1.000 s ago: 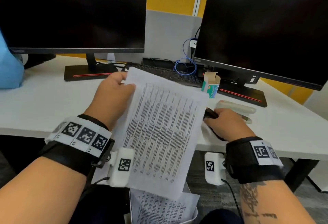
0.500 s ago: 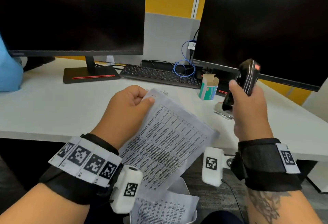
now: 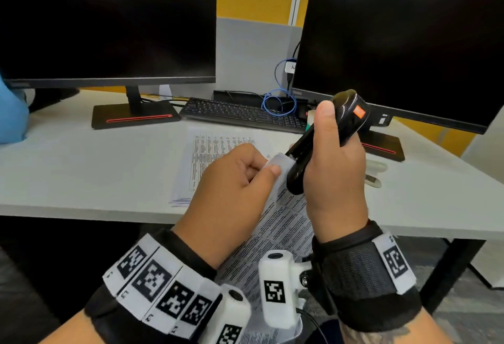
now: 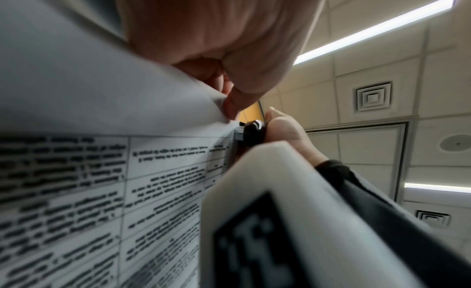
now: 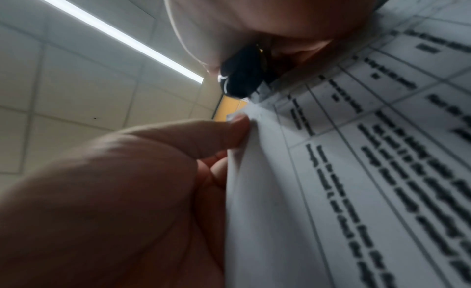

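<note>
My left hand point(image 3: 240, 180) pinches the top corner of a printed sheaf of paper point(image 3: 283, 232) covered in small tabular text, held in front of the desk edge. My right hand point(image 3: 332, 169) grips a black stapler point(image 3: 324, 142) with an orange label, thumb on top. The stapler's mouth sits over the paper corner beside my left thumb. In the left wrist view the thumb and finger pinch the paper point(image 4: 89, 171) next to the stapler tip point(image 4: 252, 135). The right wrist view shows the stapler point(image 5: 242, 74) on the paper point(image 5: 356, 171) corner.
A second printed sheet point(image 3: 210, 152) lies flat on the white desk point(image 3: 81, 169). Two dark monitors point(image 3: 109, 24) point(image 3: 403, 49) stand behind, with a black keyboard point(image 3: 240, 114) between them. A pale stapler-like object point(image 3: 376, 169) lies right of my hand; something blue point(image 3: 11, 120) at far left.
My right hand lifted the stapler off the desk and brought it down to the paper corner. My left hand lowered and turned the sheaf, moving its corner into the stapler's mouth.
</note>
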Motion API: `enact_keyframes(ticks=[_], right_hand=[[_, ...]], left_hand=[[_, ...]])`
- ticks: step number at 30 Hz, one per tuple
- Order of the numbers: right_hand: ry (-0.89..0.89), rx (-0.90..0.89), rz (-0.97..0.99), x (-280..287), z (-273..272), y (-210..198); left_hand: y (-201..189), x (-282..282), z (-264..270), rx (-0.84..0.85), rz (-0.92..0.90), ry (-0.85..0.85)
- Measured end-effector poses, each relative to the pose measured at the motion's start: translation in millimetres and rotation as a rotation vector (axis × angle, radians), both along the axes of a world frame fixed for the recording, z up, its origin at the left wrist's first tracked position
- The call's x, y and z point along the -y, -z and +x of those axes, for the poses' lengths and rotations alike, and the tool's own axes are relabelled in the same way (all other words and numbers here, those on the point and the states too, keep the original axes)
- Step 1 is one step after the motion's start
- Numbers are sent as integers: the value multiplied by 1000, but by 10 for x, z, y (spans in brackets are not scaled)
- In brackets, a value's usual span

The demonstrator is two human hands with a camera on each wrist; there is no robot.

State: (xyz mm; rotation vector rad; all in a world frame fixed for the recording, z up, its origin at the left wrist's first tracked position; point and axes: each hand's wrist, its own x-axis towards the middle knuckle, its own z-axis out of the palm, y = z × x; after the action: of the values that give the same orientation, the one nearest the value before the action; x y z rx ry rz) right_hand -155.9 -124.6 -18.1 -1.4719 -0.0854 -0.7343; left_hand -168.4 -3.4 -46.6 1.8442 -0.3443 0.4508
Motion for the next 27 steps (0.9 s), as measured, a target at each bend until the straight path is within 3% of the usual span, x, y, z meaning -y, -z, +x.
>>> enact_keyframes(ticks=[9, 11, 15, 24, 27], right_hand=[[21, 59, -5, 61, 13, -14], [22, 80, -8, 64, 12, -12], [-10, 99, 8, 56, -2, 7], [-102, 85, 117, 33, -9, 5], [-79, 89, 79, 40, 16, 9]], left_hand=[[-27, 21, -47, 27, -13, 83], [-27, 12, -57, -25, -56, 190], [-8, -16, -55, -140, 51, 371], [6, -24, -46, 129, 265, 182], [-1, 2, -61, 103, 263, 173]])
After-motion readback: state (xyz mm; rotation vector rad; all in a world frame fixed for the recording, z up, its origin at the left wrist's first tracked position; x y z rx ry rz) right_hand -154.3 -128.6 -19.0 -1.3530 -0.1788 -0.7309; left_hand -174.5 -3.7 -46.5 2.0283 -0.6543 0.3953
